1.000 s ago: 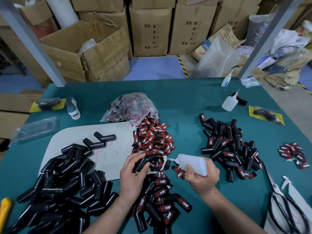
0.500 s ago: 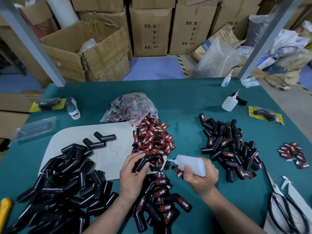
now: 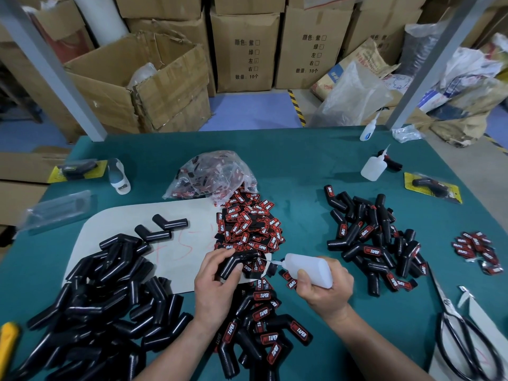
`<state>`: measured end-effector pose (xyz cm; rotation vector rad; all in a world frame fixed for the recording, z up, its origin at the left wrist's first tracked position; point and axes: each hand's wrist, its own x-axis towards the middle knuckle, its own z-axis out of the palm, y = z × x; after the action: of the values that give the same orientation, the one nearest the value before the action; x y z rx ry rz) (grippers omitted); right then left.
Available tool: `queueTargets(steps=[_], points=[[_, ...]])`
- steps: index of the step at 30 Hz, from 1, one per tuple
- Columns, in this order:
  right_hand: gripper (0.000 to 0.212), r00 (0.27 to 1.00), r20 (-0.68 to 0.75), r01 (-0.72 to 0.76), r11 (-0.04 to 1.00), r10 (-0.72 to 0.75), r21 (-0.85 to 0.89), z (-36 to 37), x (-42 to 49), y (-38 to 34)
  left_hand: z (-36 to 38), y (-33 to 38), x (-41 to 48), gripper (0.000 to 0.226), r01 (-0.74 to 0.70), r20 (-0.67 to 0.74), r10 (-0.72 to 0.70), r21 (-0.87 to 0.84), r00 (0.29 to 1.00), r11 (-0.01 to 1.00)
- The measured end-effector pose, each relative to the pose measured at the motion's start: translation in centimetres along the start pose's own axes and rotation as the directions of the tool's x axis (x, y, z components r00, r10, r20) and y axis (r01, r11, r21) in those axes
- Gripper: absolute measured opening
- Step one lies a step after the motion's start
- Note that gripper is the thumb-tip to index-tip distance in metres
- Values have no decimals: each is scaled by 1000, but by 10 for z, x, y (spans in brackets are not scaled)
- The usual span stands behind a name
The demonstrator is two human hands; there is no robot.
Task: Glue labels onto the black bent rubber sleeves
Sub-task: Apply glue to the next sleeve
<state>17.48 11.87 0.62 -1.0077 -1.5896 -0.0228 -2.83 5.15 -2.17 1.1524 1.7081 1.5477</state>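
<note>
Our left hand grips a bent sleeve; our right hand squeezes a glue bottle, nozzle touching it.

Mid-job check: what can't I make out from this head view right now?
Head view, any glue on the black bent rubber sleeve in the left hand: too small, partly behind fingers.
Head view, fill level of the translucent white plastic glue bottle: covered by the right hand.
Head view, yellow rounded object: cut off by the left edge.
</note>
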Motion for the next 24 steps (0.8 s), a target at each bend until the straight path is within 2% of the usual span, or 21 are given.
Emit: queueTargets(steps=[8, 10, 12, 13, 14, 16, 18, 21, 24], points=[[72, 1000, 7, -23, 998, 23, 55, 1, -3, -4, 1, -2, 1, 53, -5, -9, 5, -1, 1000, 1000], [63, 998, 23, -64, 994, 62, 84, 0, -6, -6, 1, -1, 1, 56, 6, -6, -6, -16, 1000, 1000], [32, 977, 27, -211, 955, 210, 208, -3, -3, -5, 1, -2, 1, 57, 32, -1, -32, -46, 999, 998], [22, 943, 45, -327, 896, 329, 300, -4, 0, -5, 1, -2, 1, 54, 57, 1, -58, -78, 998, 995], [17, 896, 89, -434, 816, 435, 382, -3, 3, -3, 1, -2, 1, 51, 89, 5, -89, -110, 996, 990], [15, 815, 195, -568, 685, 546, 456, 0, 6, 6, 1, -1, 1, 47, 125, 13, -125, -137, 992, 983], [19, 763, 300, -645, 640, 572, 418, 3, 9, 17, 1, 1, 0, 48, 119, 14, -118, -130, 993, 984], [23, 736, 411, -649, 733, 538, 203, 8, 6, 30, 1, 3, 0, 47, 123, 22, -121, -129, 992, 984], [21, 759, 494, -530, 843, 424, 92, 12, 3, 36, 0, 1, 1, 48, 122, 23, -120, -118, 993, 986]])
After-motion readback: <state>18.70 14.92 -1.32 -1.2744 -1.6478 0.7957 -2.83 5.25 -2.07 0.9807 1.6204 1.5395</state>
